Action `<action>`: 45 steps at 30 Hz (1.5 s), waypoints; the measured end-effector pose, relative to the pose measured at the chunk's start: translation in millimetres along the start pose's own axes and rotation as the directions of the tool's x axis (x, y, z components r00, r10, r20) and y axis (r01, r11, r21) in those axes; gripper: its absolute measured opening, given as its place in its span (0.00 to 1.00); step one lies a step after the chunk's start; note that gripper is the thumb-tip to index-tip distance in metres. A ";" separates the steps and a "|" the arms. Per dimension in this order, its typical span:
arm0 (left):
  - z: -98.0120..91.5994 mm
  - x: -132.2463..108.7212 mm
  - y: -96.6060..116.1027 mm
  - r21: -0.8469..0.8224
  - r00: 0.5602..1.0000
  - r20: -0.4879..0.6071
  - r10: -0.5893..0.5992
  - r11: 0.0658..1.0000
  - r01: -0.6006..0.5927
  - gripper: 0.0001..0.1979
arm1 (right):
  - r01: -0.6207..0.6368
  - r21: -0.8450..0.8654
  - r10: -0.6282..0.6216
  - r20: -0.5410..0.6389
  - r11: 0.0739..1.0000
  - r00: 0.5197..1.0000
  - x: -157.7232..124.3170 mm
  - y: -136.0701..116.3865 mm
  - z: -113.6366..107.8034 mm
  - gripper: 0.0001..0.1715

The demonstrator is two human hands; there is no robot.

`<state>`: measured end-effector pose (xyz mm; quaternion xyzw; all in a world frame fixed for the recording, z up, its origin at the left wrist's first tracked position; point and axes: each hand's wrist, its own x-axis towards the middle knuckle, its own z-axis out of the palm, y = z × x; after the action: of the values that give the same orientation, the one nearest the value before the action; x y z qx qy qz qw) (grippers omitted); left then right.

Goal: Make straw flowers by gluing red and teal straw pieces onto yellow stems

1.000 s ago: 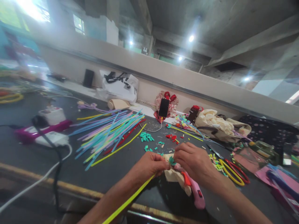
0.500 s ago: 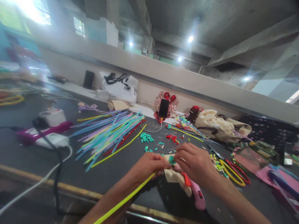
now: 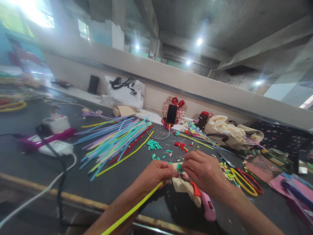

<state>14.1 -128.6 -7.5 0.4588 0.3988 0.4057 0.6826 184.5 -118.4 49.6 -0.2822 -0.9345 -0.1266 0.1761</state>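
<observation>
My left hand (image 3: 158, 174) is closed around a long yellow pipe cleaner (image 3: 132, 209), whose tail runs down toward the bottom edge. At its upper end, between my hands, is a small cluster of teal pipe-cleaner pieces (image 3: 179, 167). The fingers of my right hand (image 3: 202, 168) are pinched together against this cluster; their tips are partly hidden. Just below my right hand lies a pink hot glue gun (image 3: 207, 205), its front part resting by a cream cloth (image 3: 184, 187) and largely covered by my hand.
Loose pipe cleaners (image 3: 117, 140) spread at the left, beside a power strip (image 3: 49, 140) with cables. Cut teal pieces (image 3: 154, 144) and red pieces (image 3: 180, 145) lie ahead. Scissors (image 3: 244, 181) rest right, near yellow bits (image 3: 226, 171). A phone (image 3: 171, 113) leans at the back.
Almost nothing differs. The right fingers have shifted very slightly at the teal cluster, and the yellow pipe cleaner's tail sits a touch further right.
</observation>
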 end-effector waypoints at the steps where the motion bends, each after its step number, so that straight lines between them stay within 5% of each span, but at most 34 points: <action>1: 0.3 0.1 0.0 -0.008 1.000 -0.006 0.008 1.000 -0.008 0.07 | 0.017 0.007 -0.017 -0.008 1.000 1.000 -0.9 0.9 -0.9 0.11; 4: 0.6 0.2 0.2 -0.078 0.994 -0.065 0.083 0.993 -0.088 0.09 | -0.017 0.086 0.028 -0.123 0.996 0.992 -6.7 2.9 -4.0 0.10; 8: 1.1 -2.5 1.6 -0.133 0.967 -0.190 0.167 0.972 -0.194 0.07 | -0.186 0.320 0.274 -0.256 0.929 0.927 -14.3 0.0 -2.3 0.13; 13: 4.2 -8.2 4.3 -0.105 0.924 -0.249 0.290 0.940 -0.324 0.06 | -0.367 0.656 0.543 -0.078 0.659 0.836 -7.3 -14.7 14.1 0.07; 17: 3.4 -7.9 3.9 0.110 0.828 -0.309 0.468 0.882 -0.458 0.06 | -0.403 0.850 0.663 0.088 0.339 0.743 2.7 -28.9 27.3 0.10; 23: -2.2 -3.9 -1.8 0.346 0.725 -0.267 0.635 0.765 -0.543 0.04 | -0.311 0.935 0.686 0.112 0.173 0.719 8.3 -33.0 37.9 0.17; 34: -1.3 -5.1 0.3 0.407 0.756 -0.227 0.613 0.766 -0.498 0.08 | -0.289 0.956 0.634 0.195 0.047 0.749 7.3 -31.9 30.3 0.14; 45: -3.5 -2.7 -4.4 0.453 0.758 -0.197 0.622 0.743 -0.493 0.08 | -0.342 0.937 0.651 0.220 0.065 0.727 10.2 -31.6 28.7 0.12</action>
<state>10.8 -131.1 -12.2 0.6032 0.4201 0.5818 0.3481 151.2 -129.4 23.3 -0.4052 -0.6251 0.4842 0.4590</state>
